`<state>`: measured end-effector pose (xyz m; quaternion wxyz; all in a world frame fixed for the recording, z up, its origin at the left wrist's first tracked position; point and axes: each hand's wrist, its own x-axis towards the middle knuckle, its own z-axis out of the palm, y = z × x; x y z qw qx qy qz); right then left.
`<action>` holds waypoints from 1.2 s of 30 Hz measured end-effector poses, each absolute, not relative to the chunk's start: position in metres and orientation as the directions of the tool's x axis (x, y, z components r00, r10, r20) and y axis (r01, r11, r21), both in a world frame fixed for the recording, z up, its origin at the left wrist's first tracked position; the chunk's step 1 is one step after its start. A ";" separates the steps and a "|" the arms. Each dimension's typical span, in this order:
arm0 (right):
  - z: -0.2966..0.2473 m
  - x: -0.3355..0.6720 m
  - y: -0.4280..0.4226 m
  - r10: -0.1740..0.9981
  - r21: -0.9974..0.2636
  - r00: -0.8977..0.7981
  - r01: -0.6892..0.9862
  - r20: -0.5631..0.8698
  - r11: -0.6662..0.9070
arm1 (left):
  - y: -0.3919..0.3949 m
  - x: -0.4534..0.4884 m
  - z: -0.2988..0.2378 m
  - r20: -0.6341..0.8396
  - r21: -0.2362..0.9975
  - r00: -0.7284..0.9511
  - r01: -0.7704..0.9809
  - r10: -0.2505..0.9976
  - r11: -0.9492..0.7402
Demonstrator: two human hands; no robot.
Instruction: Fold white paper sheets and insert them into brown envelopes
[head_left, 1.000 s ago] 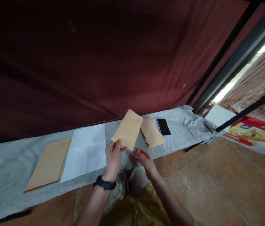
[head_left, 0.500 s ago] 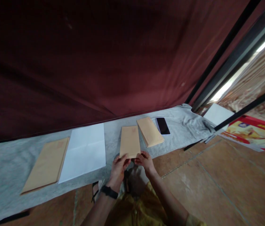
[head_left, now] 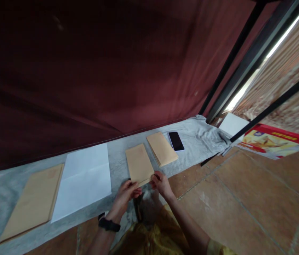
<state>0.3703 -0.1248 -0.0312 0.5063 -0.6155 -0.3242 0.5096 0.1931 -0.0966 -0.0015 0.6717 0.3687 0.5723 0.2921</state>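
Note:
A brown paper envelope (head_left: 139, 163) lies at a slant over the grey cloth, its near edge between my two hands. My left hand (head_left: 127, 193), with a dark band on the wrist, pinches the near left corner. At the near right corner my right hand (head_left: 161, 183) grips the same envelope between thumb and fingers. Just right of it rests a stack of brown envelopes (head_left: 162, 148). To the left are white paper sheets (head_left: 84, 182) with a crease across them, and beside those a larger pile of brown envelopes (head_left: 32, 202).
A phone (head_left: 176, 141) lies face up right of the envelope stack. The narrow cloth-covered surface (head_left: 191, 132) runs along a dark red curtain (head_left: 128, 88). Black metal bars (head_left: 274, 104) and a printed carton (head_left: 274, 140) stand at the right, above the tiled floor (head_left: 234, 202).
The held envelope has turned, its far end swinging left, and both hands have turned with it. The whole view has shifted, so things on the surface appear farther left.

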 end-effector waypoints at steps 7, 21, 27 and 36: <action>-0.020 0.393 -0.120 0.940 -0.981 0.289 0.018 -0.180 -0.194 | -0.090 0.209 0.014 -0.485 0.861 0.219 -0.048 0.847 0.506; -0.031 0.511 -0.105 0.774 -0.758 0.586 0.611 0.240 -0.228 | -0.070 0.248 0.030 -0.443 0.885 0.241 -0.036 0.863 0.464; -0.042 0.508 -0.107 0.799 -0.753 0.546 0.629 0.251 -0.193 | -0.071 0.248 0.026 -0.449 0.883 0.239 -0.030 0.861 0.468; -0.036 0.511 -0.097 0.782 -0.809 0.574 0.564 0.244 -0.162 | -0.044 0.246 0.018 -0.524 0.803 0.162 -0.232 0.836 0.549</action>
